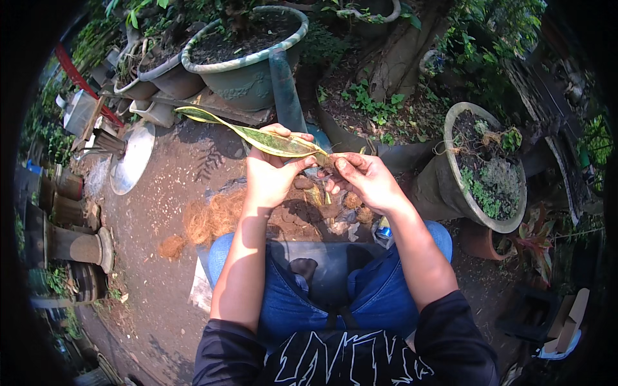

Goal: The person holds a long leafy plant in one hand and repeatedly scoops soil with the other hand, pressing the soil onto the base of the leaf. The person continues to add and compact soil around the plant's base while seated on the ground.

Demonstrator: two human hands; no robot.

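Observation:
A snake plant cutting [270,141] with yellow-edged green leaves is held up in front of me, its tip pointing to the upper left. Around its leaves, near the base, my left hand [273,171] is closed. The soil-stained fingers of my right hand [363,179] pinch the root end. Below the hands lie dark soil [297,214] and bits of plant matter, partly hidden by the hands. Brown coconut fibre [212,216] is heaped on the ground beside my left forearm, with a smaller clump [172,246] nearer me.
A large green pot [236,84] and smaller pots stand at the upper left. On the right are a tall planted pot [451,178] and a terracotta pot [485,241]. A round metal lid-like disc [137,159] leans at the left. A blue can [384,232] is by my right knee.

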